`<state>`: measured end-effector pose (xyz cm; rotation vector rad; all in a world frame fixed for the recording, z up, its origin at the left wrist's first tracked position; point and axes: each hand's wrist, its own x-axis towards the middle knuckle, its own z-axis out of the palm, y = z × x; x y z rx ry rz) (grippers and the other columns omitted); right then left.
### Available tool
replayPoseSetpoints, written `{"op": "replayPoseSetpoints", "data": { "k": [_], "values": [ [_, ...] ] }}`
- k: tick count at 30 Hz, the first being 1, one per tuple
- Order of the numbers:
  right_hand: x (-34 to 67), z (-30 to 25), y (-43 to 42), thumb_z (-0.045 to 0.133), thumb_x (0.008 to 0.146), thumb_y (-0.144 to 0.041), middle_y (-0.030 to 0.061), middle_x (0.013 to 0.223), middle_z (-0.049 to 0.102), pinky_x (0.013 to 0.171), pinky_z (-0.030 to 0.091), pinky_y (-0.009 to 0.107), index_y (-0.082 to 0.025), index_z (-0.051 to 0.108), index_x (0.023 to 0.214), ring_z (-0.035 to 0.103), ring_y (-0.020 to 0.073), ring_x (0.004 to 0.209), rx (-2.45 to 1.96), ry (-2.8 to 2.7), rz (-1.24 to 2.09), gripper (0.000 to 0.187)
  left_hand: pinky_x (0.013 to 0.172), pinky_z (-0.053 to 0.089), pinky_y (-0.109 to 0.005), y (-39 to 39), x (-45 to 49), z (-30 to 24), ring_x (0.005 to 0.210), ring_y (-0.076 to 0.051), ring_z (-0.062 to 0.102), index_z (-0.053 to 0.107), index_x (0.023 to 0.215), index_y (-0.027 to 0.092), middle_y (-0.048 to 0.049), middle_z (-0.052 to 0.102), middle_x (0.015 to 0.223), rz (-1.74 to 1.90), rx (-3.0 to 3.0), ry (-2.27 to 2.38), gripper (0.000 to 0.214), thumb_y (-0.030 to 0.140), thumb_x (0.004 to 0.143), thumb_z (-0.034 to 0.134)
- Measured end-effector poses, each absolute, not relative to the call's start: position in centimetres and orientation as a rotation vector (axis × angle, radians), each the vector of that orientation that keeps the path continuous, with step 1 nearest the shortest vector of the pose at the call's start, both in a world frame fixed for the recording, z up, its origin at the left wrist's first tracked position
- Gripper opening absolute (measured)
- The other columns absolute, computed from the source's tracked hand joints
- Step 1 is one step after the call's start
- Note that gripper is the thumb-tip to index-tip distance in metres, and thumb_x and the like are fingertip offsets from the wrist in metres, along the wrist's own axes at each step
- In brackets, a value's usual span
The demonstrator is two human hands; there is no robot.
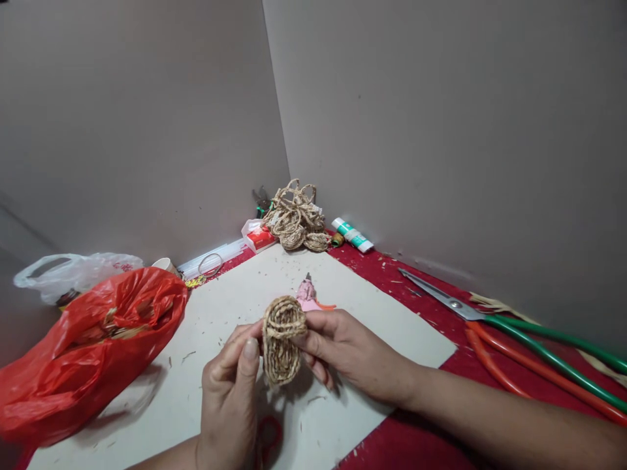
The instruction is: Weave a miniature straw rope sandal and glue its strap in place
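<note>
while the right hand (350, 349) pinches the rope coil (281, 365) above the white board (392, 320), the left hand (229, 385) meets its edge, grip unclear; shaping seems in hand, and the next move calls for keeping loops snug.

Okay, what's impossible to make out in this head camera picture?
In the head view:
Tan braided-rope coil: far side, turned away from the camera.
Pink tool with dark tip: lower part, behind the coil and right hand.
Shiny red plastic bag: left end, cut off by left edge.
Long metal shears with green and orange handles: handle ends, cut off by right edge.
White-and-green tube: any print, too small.
</note>
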<state>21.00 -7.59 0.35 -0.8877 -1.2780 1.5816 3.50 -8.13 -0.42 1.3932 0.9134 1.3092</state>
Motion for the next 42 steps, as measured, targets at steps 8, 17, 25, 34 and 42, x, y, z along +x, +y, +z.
{"op": "replayPoseSetpoints", "data": {
  "k": [8,17,25,34,42],
  "values": [
    [20.9,0.5,-7.5,0.07,0.073,-0.056,-0.0076,0.049,0.05,0.038,0.037,0.015,-0.016,0.052,0.067,0.045,0.003,0.038,-0.893,-1.278,1.582,0.045,0.085,0.049,-0.027,-7.9,3.6,-0.1,0.097,-0.017,0.059,0.075,0.101,0.025,-0.0049,0.067,0.102,1.33,1.537,0.86,0.019,0.024,0.089,0.061],
    [21.0,0.2,-7.5,0.07,0.073,-0.057,-0.0082,0.045,0.05,0.038,0.036,0.015,-0.017,0.05,0.064,0.045,0.0037,0.037,-0.881,-1.283,1.573,0.046,0.079,0.049,-0.025,-7.6,4.0,0.7,0.089,-0.015,0.059,0.078,0.093,0.021,-0.0049,0.065,0.095,1.162,1.332,0.834,0.016,0.028,0.086,0.065],
    [20.9,0.2,-7.2,0.069,0.074,-0.056,-0.0086,0.044,0.049,0.039,0.036,0.016,-0.017,0.049,0.065,0.044,0.0037,0.036,-0.9,-1.281,1.57,0.044,0.083,0.05,-0.026,-6.8,3.7,0.6,0.088,-0.015,0.063,0.077,0.093,0.02,-0.0054,0.072,0.098,1.055,1.126,0.817,0.014,0.026,0.083,0.069],
    [21.2,0.6,-7.2,0.069,0.075,-0.051,-0.0086,0.048,0.049,0.038,0.036,0.015,-0.017,0.051,0.071,0.045,0.004,0.037,-0.916,-1.295,1.549,0.038,0.076,0.05,-0.023,-5.8,3.2,2.4,0.082,-0.013,0.061,0.069,0.108,0.019,-0.0064,0.068,0.098,0.966,1.023,0.76,0.029,0.021,0.079,0.07],
    [21.6,0.9,-7.1,0.064,0.079,-0.045,-0.0091,0.045,0.047,0.037,0.035,0.015,-0.018,0.052,0.073,0.042,0.0044,0.036,-1.041,-1.311,1.493,0.031,0.068,0.049,-0.02,-5.1,2.0,4.2,0.074,-0.01,0.055,0.07,0.099,0.018,-0.004,0.065,0.096,1.322,1.194,0.868,0.023,0.017,0.076,0.067]
  ]
}}
